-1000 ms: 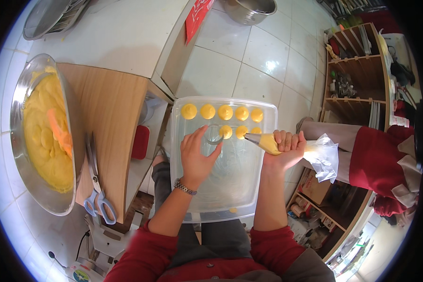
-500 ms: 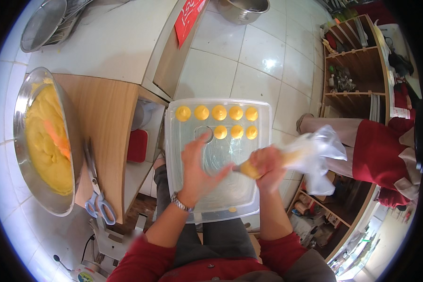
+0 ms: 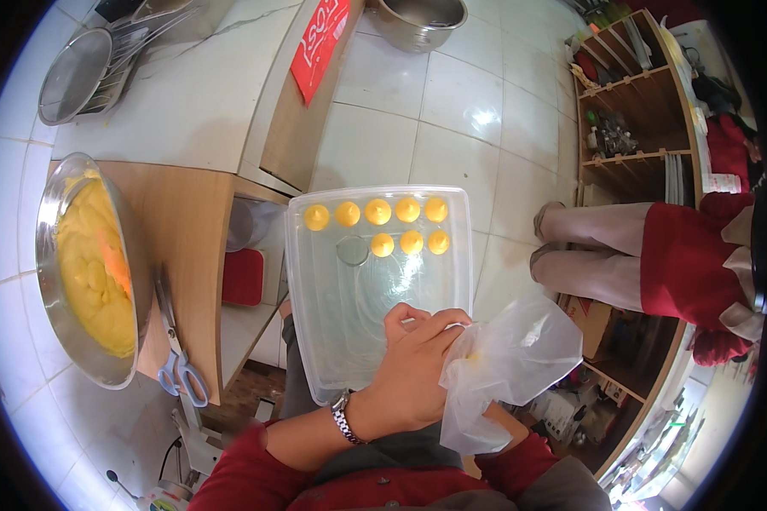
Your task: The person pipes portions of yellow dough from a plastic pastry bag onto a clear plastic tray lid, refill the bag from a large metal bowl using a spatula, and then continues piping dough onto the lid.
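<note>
Gathering piping bag [image 3: 520,349], seems so: your left hand [image 3: 413,370] curls closed on it, at clear tray's [image 3: 332,319] near right corner. Right hand hidden; can't tell grip. Next likely calls for bag over ring [image 3: 339,250], left of near-row yellow blobs [image 3: 411,243].

Glossy tiled floor [image 3: 375,140] beside wooden shelving [image 3: 649,113]

Round yellow mounds [image 3: 377,211] lay in two rows near the far edge of a clear rectangular plastic tray [image 3: 332,319].
</note>
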Demonstrator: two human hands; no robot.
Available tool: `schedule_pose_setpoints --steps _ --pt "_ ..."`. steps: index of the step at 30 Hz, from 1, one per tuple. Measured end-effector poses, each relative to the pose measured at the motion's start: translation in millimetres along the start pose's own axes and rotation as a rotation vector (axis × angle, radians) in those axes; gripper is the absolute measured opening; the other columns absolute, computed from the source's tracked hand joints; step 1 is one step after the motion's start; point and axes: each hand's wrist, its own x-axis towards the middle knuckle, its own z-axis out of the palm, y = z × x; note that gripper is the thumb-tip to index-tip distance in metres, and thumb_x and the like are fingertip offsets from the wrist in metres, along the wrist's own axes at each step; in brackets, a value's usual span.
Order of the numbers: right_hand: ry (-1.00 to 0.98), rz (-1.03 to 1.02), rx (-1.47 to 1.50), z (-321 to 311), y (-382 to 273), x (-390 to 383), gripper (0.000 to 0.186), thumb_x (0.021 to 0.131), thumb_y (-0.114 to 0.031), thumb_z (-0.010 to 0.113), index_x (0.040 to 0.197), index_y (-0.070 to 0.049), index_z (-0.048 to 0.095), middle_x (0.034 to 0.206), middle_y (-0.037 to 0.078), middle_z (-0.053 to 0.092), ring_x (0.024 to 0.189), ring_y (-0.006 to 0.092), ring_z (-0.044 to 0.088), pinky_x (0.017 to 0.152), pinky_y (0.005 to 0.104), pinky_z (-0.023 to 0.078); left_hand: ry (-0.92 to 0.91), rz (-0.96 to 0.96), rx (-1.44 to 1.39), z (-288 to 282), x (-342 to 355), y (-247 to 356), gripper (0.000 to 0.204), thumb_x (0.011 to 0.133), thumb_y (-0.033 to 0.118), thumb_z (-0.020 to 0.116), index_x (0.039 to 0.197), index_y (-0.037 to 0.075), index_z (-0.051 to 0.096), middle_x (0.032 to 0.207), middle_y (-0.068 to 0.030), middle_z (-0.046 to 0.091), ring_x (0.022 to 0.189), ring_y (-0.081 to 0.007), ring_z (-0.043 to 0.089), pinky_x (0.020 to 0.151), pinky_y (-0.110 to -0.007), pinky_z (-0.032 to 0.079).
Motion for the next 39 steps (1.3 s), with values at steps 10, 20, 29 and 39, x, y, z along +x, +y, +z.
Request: schedule_pose_setpoints --steps 10,20,29,39 --pt "-0.020 -0.029 0.055 21 13 2 0.020 0.081 -0.024 0.051 0.086 -0.006 0.046 0.078 0.005 0.054 0.079 0.0171 0.054 0.081 0.0356 0.044 -0.077 0.090 0.127 20 2 2 0.045 0.058 0.024 0.062 0.095 -0.002 0.057 0.097 -0.0101 0.051 0.097 -0.0251 0.046 0.081 -0.040 0.032" --pt "0.418 -0.194 0.328 17 4 58 0.041 0.093 -0.021 0.038 0.054 -0.005 0.037 0.063 0.009 0.050 0.066 0.0224 0.053 0.064 0.0336 0.045 0.365 0.033 -0.023 -4 -22 -11 0.035 0.074 0.015 0.063 0.104 0.003 0.051 0.107 -0.0124 0.052 0.104 -0.0262 0.045 0.084 -0.040 0.033" --pt "0.426 -0.055 0.266 51 19 118 0.049 0.096 -0.023 0.029 0.049 -0.010 0.027 0.044 0.006 0.038 0.048 0.0189 0.044 0.060 0.0343 0.044 0.514 -0.573 -0.570 19 -64 -110 0.030 0.081 0.015 0.062 0.106 0.004 0.051 0.101 -0.0096 0.058 0.094 -0.0192 0.054 0.079 -0.029 0.039" --pt "0.406 -0.009 0.178 66 58 121 0.048 0.095 -0.023 0.035 0.049 -0.009 0.029 0.043 0.005 0.037 0.043 0.0164 0.040 0.053 0.0314 0.041 0.570 -0.628 -0.892 33 -82 -128 0.023 0.087 0.019 0.056 0.105 0.006 0.051 0.100 -0.0037 0.058 0.091 -0.0117 0.053 0.074 -0.024 0.040"
